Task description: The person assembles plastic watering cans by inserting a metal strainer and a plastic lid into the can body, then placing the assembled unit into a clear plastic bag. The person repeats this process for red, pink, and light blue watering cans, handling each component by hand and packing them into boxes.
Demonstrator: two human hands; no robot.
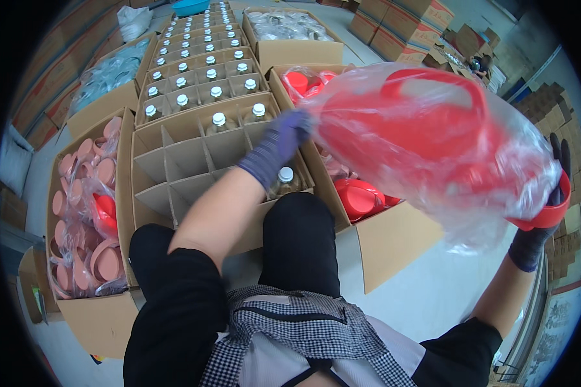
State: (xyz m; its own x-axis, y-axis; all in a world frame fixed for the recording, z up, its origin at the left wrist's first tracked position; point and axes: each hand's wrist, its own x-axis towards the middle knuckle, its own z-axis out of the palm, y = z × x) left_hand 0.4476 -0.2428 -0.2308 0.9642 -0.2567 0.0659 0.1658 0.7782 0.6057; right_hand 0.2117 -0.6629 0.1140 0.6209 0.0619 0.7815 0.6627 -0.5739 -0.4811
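Note:
A large red plastic piece with a looped handle (426, 109) is inside a clear plastic bag (368, 148), held up in front of me at the right. My left hand (287, 135), in a purple glove, is closed on the gathered left end of the bag. At the bag's other end, my right hand (543, 216) in a dark glove grips a red ring-shaped plastic piece (563, 197); part of its fingers is hidden. Below my left arm stands a divided cardboard box (139, 138) with glass bottles (219, 121) in a few compartments.
An open carton of bagged red lids (358, 197) lies under the raised bag. Left of the divided box is a carton of pink lids (84, 213). Rows of white-capped bottles (216, 93) stretch away ahead. Stacked cartons (407, 29) stand at the far right.

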